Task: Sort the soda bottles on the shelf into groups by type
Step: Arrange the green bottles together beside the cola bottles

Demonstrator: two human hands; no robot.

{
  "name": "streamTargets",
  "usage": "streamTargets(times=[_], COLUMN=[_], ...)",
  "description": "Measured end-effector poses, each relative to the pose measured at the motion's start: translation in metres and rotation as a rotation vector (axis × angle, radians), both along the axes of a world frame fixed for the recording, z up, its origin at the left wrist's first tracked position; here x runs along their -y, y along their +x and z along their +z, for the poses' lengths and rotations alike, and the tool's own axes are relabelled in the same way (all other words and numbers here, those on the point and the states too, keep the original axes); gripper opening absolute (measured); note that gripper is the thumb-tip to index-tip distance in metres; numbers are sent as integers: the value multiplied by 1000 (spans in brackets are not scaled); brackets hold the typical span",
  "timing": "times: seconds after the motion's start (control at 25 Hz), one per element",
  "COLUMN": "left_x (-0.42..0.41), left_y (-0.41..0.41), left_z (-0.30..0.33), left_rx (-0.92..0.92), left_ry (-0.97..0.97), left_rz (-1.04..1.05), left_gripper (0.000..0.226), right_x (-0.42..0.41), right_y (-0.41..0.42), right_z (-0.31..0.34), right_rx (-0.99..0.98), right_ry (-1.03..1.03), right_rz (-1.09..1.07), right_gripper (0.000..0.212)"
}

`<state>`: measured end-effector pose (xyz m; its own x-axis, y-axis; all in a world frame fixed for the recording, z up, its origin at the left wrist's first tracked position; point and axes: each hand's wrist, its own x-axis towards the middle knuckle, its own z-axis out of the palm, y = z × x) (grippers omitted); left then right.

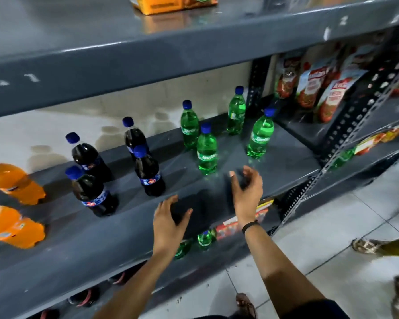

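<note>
My left hand (171, 217) and my right hand (247, 187) were both open and held nothing above the gray shelf (217, 196), with four green bottles (207, 149) standing just behind them, four dark bottles (148, 171) to the left, and two orange bottles (14, 183) at the far left.

On the grey shelf (217, 203), four green Sprite bottles (207, 149) stand beyond the right hand (247, 189). Four dark cola bottles (149, 171) stand beyond and left of the left hand (168, 222). Two orange soda bottles (14, 183) stand farthest left of it.
</note>
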<state>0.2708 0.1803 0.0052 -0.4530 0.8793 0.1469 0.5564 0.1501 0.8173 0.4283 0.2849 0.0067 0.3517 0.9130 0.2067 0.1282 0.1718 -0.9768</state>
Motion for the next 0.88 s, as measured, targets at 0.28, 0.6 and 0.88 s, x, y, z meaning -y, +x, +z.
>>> streamTargets(times=[0.28, 0.6, 0.88], left_x=[-110, -140, -141], left_y=[61, 77, 79], left_z=[8, 3, 1], left_rx=[148, -1, -69], left_ry=[2, 49, 70], left_rz=[135, 360, 390], left_gripper=[92, 60, 58], right_x=[-91, -143, -145], right_y=[92, 110, 115], right_z=[5, 6, -1], right_rx=[328, 533, 518], right_ry=[-110, -91, -10], right_rz=[185, 315, 293], right_gripper=[80, 81, 65])
